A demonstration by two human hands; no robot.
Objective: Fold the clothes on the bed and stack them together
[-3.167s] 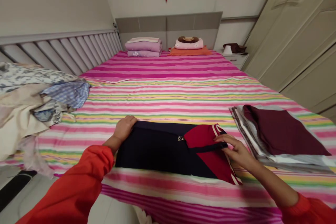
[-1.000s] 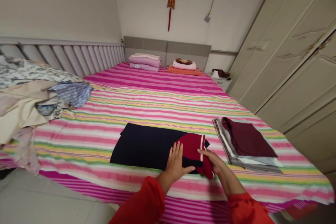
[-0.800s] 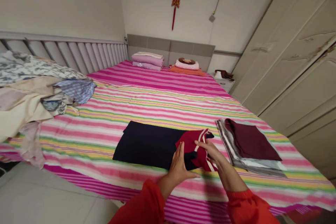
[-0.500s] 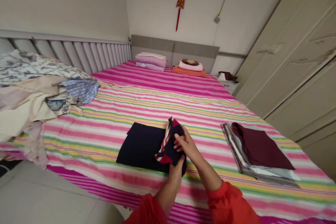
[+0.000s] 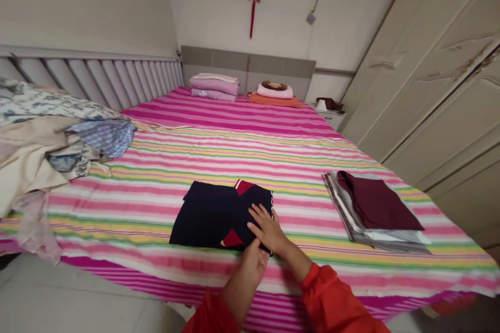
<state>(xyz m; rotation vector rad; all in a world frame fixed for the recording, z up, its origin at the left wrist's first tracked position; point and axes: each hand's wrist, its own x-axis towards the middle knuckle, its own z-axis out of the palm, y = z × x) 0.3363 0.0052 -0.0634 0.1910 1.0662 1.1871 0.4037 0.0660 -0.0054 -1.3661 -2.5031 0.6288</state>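
Note:
A folded navy garment [image 5: 207, 213] with red patches and thin white stripes lies flat on the striped bed sheet in front of me. My right hand [image 5: 267, 229] rests on top of its right end, fingers spread over the cloth. At the near right edge of the garment is my left hand [image 5: 253, 261], its thumb on the cloth and its other fingers partly hidden at the edge, pinching it. To the right sits a stack of folded clothes [image 5: 380, 205], maroon on top with white and grey pieces beneath.
Loose clothes [image 5: 50, 140] lie heaped at the left of the bed [image 5: 219, 153], some hanging over its edge. Folded purple bedding [image 5: 214, 86] and a pink pillow on orange cloth [image 5: 275, 92] rest by the headboard. A wardrobe [image 5: 429, 83] stands at right.
The raised right end of the navy garment has been laid down flat. My right hand has gone from holding that fold to lying spread on it. The view has shifted slightly.

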